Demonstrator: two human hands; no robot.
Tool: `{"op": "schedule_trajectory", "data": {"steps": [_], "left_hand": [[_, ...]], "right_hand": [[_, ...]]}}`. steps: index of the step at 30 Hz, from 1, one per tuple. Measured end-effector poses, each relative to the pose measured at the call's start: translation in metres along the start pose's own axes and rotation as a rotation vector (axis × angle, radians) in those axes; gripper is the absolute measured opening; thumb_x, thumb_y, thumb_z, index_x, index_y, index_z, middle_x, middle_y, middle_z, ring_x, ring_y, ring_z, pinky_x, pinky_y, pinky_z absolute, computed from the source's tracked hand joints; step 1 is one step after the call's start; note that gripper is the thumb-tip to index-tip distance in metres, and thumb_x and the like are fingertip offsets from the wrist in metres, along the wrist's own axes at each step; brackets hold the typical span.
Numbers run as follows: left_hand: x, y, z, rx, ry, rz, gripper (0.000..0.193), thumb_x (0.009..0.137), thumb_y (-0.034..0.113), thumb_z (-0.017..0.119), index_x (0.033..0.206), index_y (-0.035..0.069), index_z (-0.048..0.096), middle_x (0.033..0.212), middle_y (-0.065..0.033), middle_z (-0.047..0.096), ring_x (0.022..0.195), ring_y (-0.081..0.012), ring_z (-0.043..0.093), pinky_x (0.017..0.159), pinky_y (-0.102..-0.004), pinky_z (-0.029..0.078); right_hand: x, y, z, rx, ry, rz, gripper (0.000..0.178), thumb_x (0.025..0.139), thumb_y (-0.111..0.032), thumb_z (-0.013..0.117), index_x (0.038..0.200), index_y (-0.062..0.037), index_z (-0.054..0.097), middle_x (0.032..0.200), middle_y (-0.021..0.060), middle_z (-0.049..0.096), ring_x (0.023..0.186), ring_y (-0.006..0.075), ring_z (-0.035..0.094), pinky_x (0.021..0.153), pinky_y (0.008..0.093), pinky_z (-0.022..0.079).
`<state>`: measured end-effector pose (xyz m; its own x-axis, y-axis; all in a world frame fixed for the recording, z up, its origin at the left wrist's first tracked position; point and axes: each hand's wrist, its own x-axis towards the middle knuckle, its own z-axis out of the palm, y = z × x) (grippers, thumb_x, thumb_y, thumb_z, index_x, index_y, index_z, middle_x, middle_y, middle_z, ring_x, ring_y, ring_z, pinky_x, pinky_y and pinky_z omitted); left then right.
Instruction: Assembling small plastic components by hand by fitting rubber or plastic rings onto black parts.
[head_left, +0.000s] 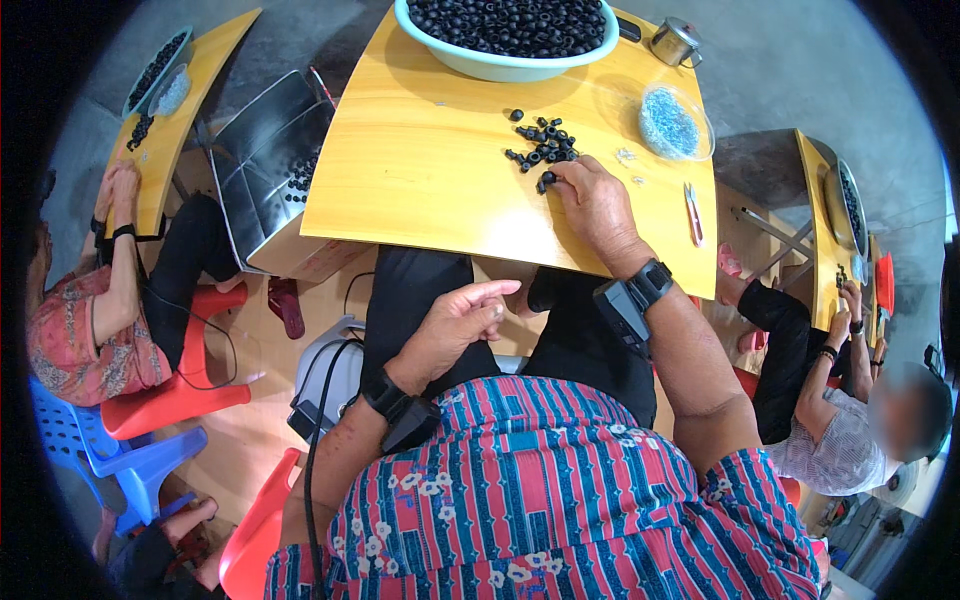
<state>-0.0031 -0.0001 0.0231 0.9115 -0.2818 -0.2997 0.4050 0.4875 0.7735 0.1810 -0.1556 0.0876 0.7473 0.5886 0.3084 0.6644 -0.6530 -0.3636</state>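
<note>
Box stands beside the table on the left, black pieces lying in it. Left hand hangs above the lap, off the table's near edge, half open: its index finger points right while the others curl loosely; whether something tiny sits inside the curl cannot be told. Basin, heaped with black pieces, stands at the far side. Nearer lies a loose pile. Right hand, palm down, closes its thumb and fingertips on a black part at the pile's near edge. Right of it are a clear bowl of blue beads and, nearer, the snips.
</note>
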Motion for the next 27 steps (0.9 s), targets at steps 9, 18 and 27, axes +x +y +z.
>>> {"op": "schedule_trajectory", "data": {"steps": [9, 18, 27], "left_hand": [[0.001, -0.003, -0.005, -0.023, 0.013, 0.031, 0.039, 0.094, 0.016, 0.052, 0.130, 0.002, 0.046, 0.098, 0.0018, 0.054, 0.082, -0.0045, 0.053, 0.076, -0.0199, 0.047], [-0.003, 0.010, 0.001, 0.080, 0.066, 0.338, 0.044, 0.093, 0.016, 0.053, 0.134, 0.003, 0.041, 0.096, -0.0016, 0.055, 0.082, -0.0077, 0.053, 0.079, -0.0240, 0.048], [-0.003, 0.008, -0.003, 0.319, 0.098, 0.432, 0.030, 0.089, 0.006, 0.056, 0.118, 0.002, 0.057, 0.093, -0.0016, 0.053, 0.083, -0.0082, 0.052, 0.078, -0.0235, 0.048]], "right_hand": [[-0.020, 0.011, 0.006, 0.488, 0.008, 0.288, 0.016, 0.081, -0.008, 0.062, 0.094, 0.0002, 0.065, 0.083, 0.0116, 0.065, 0.071, 0.0237, 0.060, 0.070, 0.0326, 0.049], [-0.053, -0.033, -0.012, 1.376, -0.505, 0.643, 0.017, 0.084, -0.006, 0.062, 0.098, 0.0034, 0.061, 0.070, -0.0003, 0.056, 0.060, 0.0079, 0.051, 0.055, 0.0223, 0.043], [-0.071, -0.037, 0.012, 1.511, -0.825, 0.621, 0.013, 0.084, -0.015, 0.065, 0.088, -0.0026, 0.063, 0.070, -0.0025, 0.057, 0.057, 0.0067, 0.051, 0.054, 0.0188, 0.040]]}}
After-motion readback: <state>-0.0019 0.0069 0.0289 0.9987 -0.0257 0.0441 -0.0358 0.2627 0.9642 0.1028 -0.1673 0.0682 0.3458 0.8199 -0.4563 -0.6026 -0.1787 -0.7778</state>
